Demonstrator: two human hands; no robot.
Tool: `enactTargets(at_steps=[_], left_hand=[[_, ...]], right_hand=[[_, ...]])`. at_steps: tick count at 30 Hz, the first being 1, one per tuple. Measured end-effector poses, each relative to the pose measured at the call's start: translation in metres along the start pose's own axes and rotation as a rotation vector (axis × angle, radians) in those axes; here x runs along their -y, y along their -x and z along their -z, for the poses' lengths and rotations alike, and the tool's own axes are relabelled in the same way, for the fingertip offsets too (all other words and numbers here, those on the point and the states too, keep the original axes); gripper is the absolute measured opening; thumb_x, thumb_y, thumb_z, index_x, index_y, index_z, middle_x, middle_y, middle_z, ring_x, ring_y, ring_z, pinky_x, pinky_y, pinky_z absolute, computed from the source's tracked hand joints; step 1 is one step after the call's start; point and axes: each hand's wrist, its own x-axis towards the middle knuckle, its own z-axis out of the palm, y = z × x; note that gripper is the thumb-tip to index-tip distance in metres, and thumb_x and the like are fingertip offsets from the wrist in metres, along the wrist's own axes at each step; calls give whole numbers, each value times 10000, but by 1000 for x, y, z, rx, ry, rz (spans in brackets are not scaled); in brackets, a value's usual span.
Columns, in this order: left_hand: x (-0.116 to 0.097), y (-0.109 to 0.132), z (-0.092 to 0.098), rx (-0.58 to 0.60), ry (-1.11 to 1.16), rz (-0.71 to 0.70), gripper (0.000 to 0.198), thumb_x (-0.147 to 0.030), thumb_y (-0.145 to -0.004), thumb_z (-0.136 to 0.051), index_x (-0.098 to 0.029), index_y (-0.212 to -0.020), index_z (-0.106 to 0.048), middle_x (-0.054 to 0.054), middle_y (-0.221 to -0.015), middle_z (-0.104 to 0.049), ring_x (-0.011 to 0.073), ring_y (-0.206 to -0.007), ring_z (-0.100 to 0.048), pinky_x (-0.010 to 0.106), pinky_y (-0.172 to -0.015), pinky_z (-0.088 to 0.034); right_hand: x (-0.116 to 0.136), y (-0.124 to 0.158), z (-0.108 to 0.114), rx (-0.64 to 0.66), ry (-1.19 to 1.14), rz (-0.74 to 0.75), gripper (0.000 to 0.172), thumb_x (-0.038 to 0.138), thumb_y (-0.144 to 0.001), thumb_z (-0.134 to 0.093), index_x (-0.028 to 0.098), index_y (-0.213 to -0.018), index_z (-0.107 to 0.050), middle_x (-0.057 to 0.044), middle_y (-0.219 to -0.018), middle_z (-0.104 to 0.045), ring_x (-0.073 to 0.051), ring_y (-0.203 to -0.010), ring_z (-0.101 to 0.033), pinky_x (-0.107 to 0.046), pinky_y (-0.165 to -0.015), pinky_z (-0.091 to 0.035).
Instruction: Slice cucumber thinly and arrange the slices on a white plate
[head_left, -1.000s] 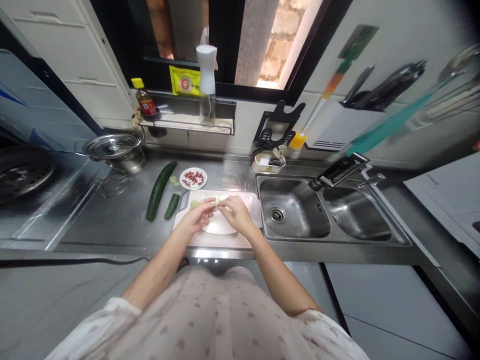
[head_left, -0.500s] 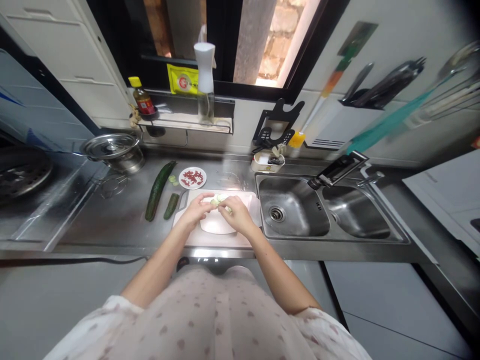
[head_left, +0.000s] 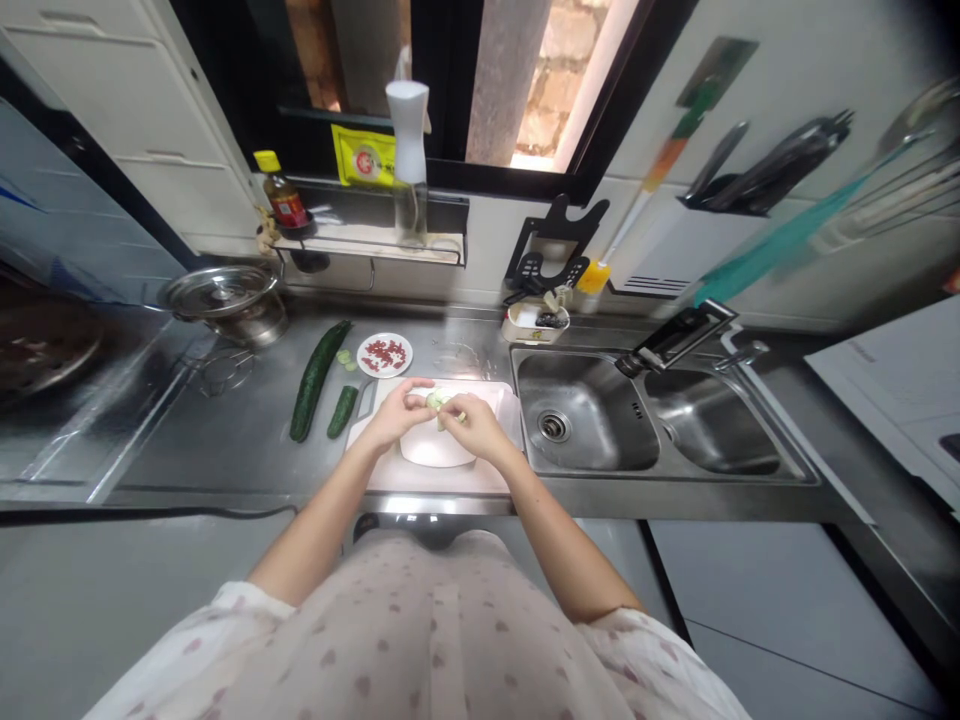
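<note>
In the head view both hands meet over the far half of the board; the left hand (head_left: 394, 412) and the right hand (head_left: 472, 425) are curled, fingertips drawn together from either side, pinching a small cluster of pale green cucumber slices (head_left: 437, 399); the slices sit between the two sets of fingertips, just above the far rim of a shallow round white plate (head_left: 435, 455); the plate lies under the palms on a pale rectangular plastic cutting board (head_left: 450, 482); whether the slices touch the plate cannot be told, since the fingers hide their underside. Thin wet slices probably want a light, even squeeze from both sides, held low over the plate so that a slipped one lands on it; wrists are best kept off the plate's near rim. Left of the left hand lies a short dark green cucumber stub (head_left: 343, 410), then a long whole dark green cucumber (head_left: 319, 375); beyond the left hand is a small white saucer of chopped red chilli (head_left: 385, 354); right of the right hand, just beside the board, is the stainless steel sink (head_left: 592, 465), so drifting rightward seems risky.
</note>
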Motion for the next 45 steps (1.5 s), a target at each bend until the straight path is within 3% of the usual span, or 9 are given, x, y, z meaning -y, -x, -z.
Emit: enactTargets(at_steps=[17,25,31,45], left_hand=[[16,-11,2,46,-124,-35,414,-159,-608,-742,-168,-1001,-613,-22,-711,-584,102,-668,-535,198,-665,-407],[65,-23,11,115,-210,32,320,-177,-605,-697,-147,-914,-619,-41,-623,-544,82,-557,-484,182,-556,-363],[91,-26,13,74,-475,62,305,-117,-613,-603,-143,-915,-641,-58,-580,-507,76,-524,-457,167,-506,-326],[93,-25,4,92,-1007,113,317,-133,-664,-588,-206,-961,-673,11,-713,-643,154,-683,-562,223,-594,-336]], right_hand=[[-29,2,-11,108,-170,-238,182,231,-799,-545,158,-691,-672,-7,-687,-673,-126,-666,-582,-216,-633,-421],[-61,12,-34,234,-112,-400,118,157,-736,-581,133,-697,-690,-10,-624,-664,-117,-587,-573,-197,-568,-408],[-68,20,-48,269,-35,-441,146,120,-720,-547,132,-682,-688,-14,-635,-669,-116,-604,-575,-185,-559,-392],[-54,32,-63,317,372,-407,146,143,-818,-517,144,-803,-663,-83,-800,-686,-154,-710,-575,-229,-592,-323]])
